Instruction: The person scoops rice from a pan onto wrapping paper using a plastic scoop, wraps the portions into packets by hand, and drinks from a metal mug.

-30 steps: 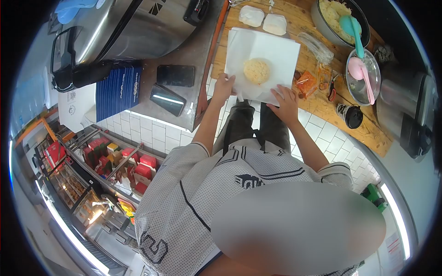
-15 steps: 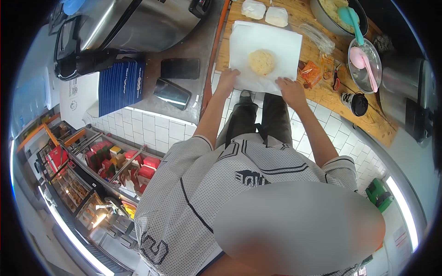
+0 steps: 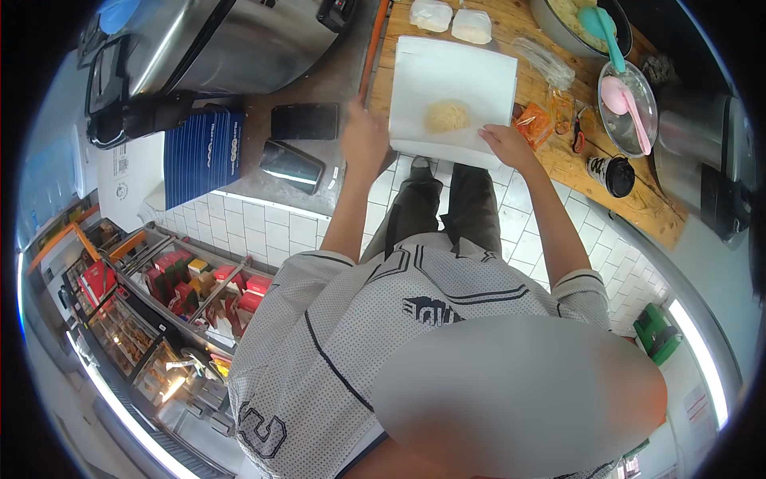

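Note:
A stack of white paper sheets (image 3: 455, 68) lies on the wooden table. A round, flat cake of rice (image 3: 448, 116) rests on it and looks hazy, partly under a folded, see-through edge of the top sheet. At that sheet's right near corner, my right hand (image 3: 507, 147) pinches the paper. My left hand (image 3: 363, 140) is off the paper, just left of the stack, its fingers smeared by motion. Behind the stack sit two white wrapped packets, one on the left (image 3: 431, 14) and one on the right (image 3: 471, 26).
Right of the paper are an orange packet (image 3: 534, 125), scissors (image 3: 579, 141), a lidded cup (image 3: 618, 176), a bowl with a pink paddle (image 3: 628, 112) and a pot of rice (image 3: 570, 28). Two phones (image 3: 304, 122) and a large steel cooker (image 3: 247, 48) stand on the left counter.
My left hand has let go of the paper and moved left. The sheet's near edge now lies over part of the rice. My right hand stays at the right corner.

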Demonstrator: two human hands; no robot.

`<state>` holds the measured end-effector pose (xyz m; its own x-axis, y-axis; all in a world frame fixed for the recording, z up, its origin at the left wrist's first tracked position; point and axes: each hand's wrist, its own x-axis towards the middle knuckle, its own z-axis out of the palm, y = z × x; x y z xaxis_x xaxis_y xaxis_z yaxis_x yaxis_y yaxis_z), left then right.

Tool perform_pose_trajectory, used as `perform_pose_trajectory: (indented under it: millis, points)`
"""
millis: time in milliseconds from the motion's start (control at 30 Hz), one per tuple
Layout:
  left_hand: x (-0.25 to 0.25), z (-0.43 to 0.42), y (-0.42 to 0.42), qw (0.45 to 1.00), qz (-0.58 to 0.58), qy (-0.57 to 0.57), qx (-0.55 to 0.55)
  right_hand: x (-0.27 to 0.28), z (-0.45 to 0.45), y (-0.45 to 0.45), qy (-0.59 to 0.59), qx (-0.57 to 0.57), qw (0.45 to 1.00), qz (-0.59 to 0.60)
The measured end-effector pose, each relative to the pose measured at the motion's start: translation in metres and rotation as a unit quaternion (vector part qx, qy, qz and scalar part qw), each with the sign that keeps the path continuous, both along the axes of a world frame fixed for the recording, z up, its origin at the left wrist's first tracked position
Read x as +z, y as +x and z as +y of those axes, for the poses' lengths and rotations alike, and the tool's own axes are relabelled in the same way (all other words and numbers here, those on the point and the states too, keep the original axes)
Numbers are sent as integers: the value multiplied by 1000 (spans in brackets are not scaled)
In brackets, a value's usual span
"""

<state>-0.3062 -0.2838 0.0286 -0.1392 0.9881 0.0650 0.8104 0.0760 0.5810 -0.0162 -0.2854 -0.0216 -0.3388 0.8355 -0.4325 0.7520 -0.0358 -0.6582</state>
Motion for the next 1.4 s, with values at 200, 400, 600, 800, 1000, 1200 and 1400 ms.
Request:
perform_pose_trajectory:
  millis: [200,400,600,800,1000,1200,1400]
  points:
    - [-25,-60,74,781,17,187,-596,-27,15,5,6,1,1000,0]
    - [-88,-12,70,770,178,203,-578,-25,56,-4,208,-71,975,-16]
    - [-91,0,65,775,216,239,-544,-39,122,-27,282,-12,955,-85]
    - [-95,2,65,803,209,228,-509,-19,162,-32,1,136,990,-32]
    - [-100,2,67,816,193,246,-487,-1,134,-30,203,175,952,145]
    - [-111,-3,58,833,48,237,-498,8,48,-37,159,200,949,183]
    - [-88,-15,48,811,81,294,-498,-5,37,-32,302,248,913,116]
